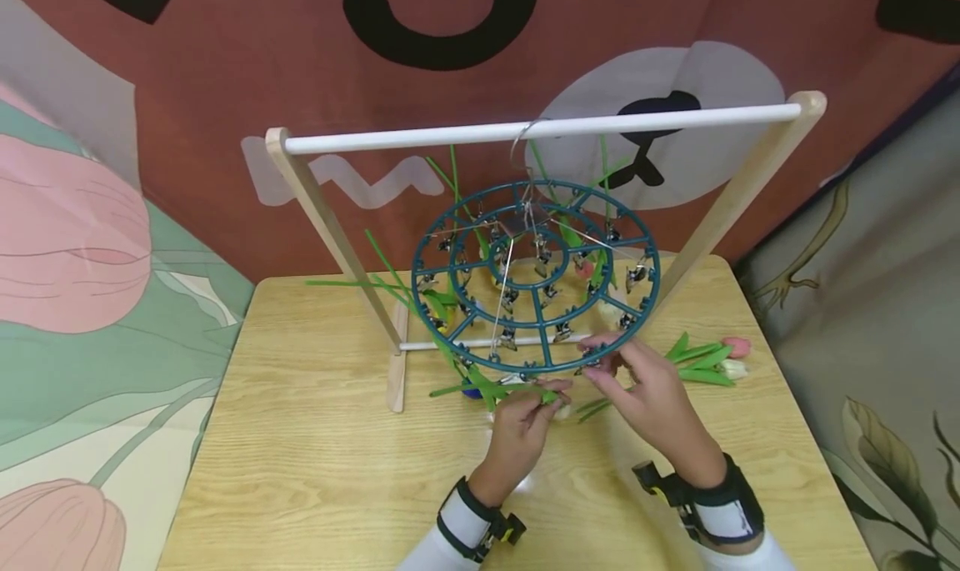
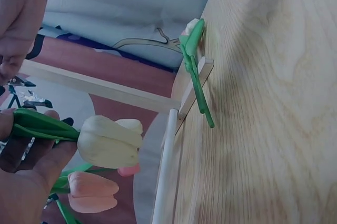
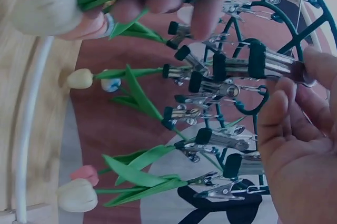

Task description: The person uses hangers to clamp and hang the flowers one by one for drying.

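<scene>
A round teal clip hanger (image 1: 539, 325) hangs by its hook from a white bar, with metal clips around its rings. At its near rim my right hand (image 1: 652, 388) pinches the tail of a metal clip (image 3: 276, 66) between thumb and fingers. Just below the rim, my left hand (image 1: 517, 428) holds an artificial white tulip (image 2: 109, 142) by its green leaves and stem. The tulip's head (image 3: 46, 6) points down toward the table. Several other tulips hang head-down from clips, among them a white one (image 3: 78, 195) and a pink one (image 2: 92, 191).
The wooden rack has a white top bar (image 1: 420, 140), slanted posts (image 1: 720, 208) and a low white crossbar (image 2: 166, 169). Right of it on the wooden table (image 1: 300, 454) lie a pink tulip (image 1: 737, 348) and a white tulip (image 1: 733, 369). A printed cloth backdrop stands behind.
</scene>
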Motion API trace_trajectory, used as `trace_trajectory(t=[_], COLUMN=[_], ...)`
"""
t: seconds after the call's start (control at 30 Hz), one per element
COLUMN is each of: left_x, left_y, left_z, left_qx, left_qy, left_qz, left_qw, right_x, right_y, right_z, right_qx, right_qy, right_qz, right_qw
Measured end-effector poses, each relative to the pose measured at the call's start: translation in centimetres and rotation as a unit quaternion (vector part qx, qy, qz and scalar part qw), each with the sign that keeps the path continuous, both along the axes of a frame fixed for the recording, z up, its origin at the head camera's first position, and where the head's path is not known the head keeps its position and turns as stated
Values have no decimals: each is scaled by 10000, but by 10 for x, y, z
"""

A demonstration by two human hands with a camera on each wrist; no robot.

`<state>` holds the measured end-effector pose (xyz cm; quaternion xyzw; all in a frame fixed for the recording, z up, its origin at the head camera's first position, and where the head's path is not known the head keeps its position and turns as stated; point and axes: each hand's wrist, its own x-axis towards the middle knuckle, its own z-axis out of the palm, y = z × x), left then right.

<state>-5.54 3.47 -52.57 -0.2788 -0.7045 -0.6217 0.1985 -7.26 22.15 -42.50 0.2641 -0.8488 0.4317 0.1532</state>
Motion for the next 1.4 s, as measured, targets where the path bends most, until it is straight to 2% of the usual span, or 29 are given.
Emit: trace_trajectory(t=[0.1,0.23,0.33,0.47,0.57,0.7,0.9,1.07,1.27,1.4], left_x=[0,0,1,2,2,2,1,1,3,3], left_y=[-1,-1,-1,-1,-1,-3,-4,-4,-4,-5], left_z=[-5,-8,-7,-4,-1,1,-3,-4,-4,-2], left_qx=[-64,-62,97,342,246,50,74,48,8,-253], left_qy=[-43,-171,-481,-1028,-1133,-1113,-1265,-1371,-1207,-1100], left_qz=[71,100,3,-100,-5,160,137,165,250,478], left_qw=[9999,9998,9988,9941,9933,9936,9918,9904,9924,9925], right_x=[-1,1,3,6,7,8,11,12,12,11], right_y=[-3,-6,-8,-10,-12,-16,-22,-25,-28,-29], right_z=[2,1,-1,-3,-5,-7,-8,-9,-10,-10], right_qx=[-429,-1166,-1345,-1146,-1097,-1096,-1045,-1079,-1015,-993], right_qy=[-208,-604,-699,-481,-279,-274,-308,-173,-48,-22], right_qz=[187,568,620,485,441,378,173,110,23,67], right_qw=[9987,9897,9865,9911,9926,9929,9939,9940,9948,9950])
